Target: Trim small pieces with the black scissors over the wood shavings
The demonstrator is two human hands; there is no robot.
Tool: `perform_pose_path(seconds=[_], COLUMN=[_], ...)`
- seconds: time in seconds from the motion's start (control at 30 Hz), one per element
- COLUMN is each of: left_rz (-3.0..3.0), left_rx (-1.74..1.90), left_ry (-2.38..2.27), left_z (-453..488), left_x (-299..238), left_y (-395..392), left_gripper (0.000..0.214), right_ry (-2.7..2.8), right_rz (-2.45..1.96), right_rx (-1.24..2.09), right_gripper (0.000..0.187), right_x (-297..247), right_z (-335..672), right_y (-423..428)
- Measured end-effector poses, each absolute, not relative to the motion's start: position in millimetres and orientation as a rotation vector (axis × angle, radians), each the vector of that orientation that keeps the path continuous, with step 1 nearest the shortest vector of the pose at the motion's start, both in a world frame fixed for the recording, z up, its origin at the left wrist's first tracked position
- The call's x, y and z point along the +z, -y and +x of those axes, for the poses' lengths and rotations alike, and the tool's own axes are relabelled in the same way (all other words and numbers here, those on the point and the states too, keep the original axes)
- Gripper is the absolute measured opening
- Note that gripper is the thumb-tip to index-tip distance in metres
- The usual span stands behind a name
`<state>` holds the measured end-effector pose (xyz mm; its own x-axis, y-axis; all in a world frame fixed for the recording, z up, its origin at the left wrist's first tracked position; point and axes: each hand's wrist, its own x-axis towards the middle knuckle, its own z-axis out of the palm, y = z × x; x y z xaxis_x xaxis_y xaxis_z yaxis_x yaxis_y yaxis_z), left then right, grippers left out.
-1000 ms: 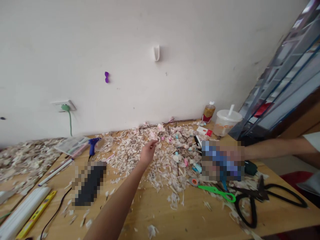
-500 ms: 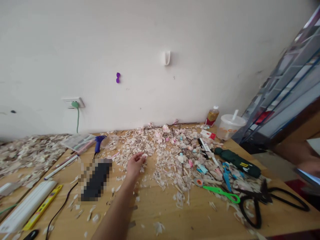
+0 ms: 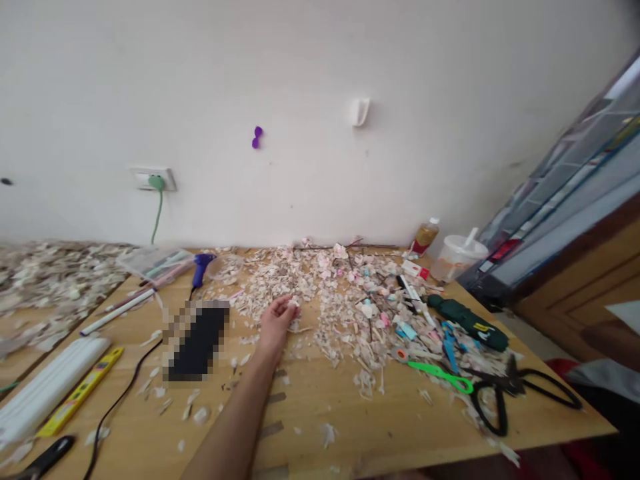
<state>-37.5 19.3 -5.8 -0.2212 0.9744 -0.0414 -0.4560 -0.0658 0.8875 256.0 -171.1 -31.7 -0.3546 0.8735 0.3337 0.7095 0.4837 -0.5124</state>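
Observation:
My left hand (image 3: pixel 277 320) reaches in from the bottom edge to the middle of the table. Its thumb and fingers are pinched together around a small pale petal-like piece (image 3: pixel 294 304), partly hidden by the fingertips. Around and behind the hand spreads a loose heap of pale petal-like scraps (image 3: pixel 273 277). Pink and whitish artificial blossoms (image 3: pixel 340 252) on thin dark twigs lie at the heap's back, near the wall. My right hand is out of sight.
Left of my arm lie a dark blurred-out rectangle (image 3: pixel 197 343), a blue glue gun (image 3: pixel 201 268), a yellow level (image 3: pixel 83 392) and white sticks (image 3: pixel 53 387). On the right are black-handled scissors (image 3: pixel 493 397), green scissors (image 3: pixel 440 375), a dark green umbrella (image 3: pixel 470 323) and a lidded cup (image 3: pixel 457 259).
The view has shifted, so the table sits slightly higher. My left hand stays at the scraps, still pinched. Another person's hand with a phone-like device at the far right has left the view.

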Motion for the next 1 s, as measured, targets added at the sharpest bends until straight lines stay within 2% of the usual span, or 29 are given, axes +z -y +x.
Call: perform_pose_path(seconds=[0.1, 0.23, 0.33, 0.6, 0.77, 1.0], left_rz=[0.698, 0.562, 0.496, 0.504, 0.552, 0.61], left_rx=[1.597, 1.571, 1.523, 1.52, 1.511, 1.481], left_ry=[-0.958, -0.848, -0.793, -0.782, -0.766, -0.798], left_z=[-33.0, -28.4, -24.8, -12.7, -8.3, -0.9], left_x=[-0.5, 6.4, 8.5, 1.3, 1.3, -3.7], left_y=[-14.1, -6.0, -1.7, 1.4, 4.3, 6.5], left_gripper=[0.049, 0.031, 0.024, 0.017, 0.018, 0.023], right_ry=[2.096, 2.015, 1.969, 2.025, 2.045, 2.037], right_rz=[-1.349, -1.35, -1.357, -1.383, -1.436, -1.476], right_rx=[0.275, 0.17, 0.129, 0.082, 0.126, 0.161], right_gripper=[0.034, 0.035, 0.033, 0.033, 0.018, 0.011], right_x=[-10.4, 7.5, -0.6, -13.5, -9.5, -13.1], right_z=[209.5, 154.8, 136.3, 134.3, 132.9, 135.5], right_y=[130.3, 50.3, 18.1, 23.9, 21.5, 20.6])
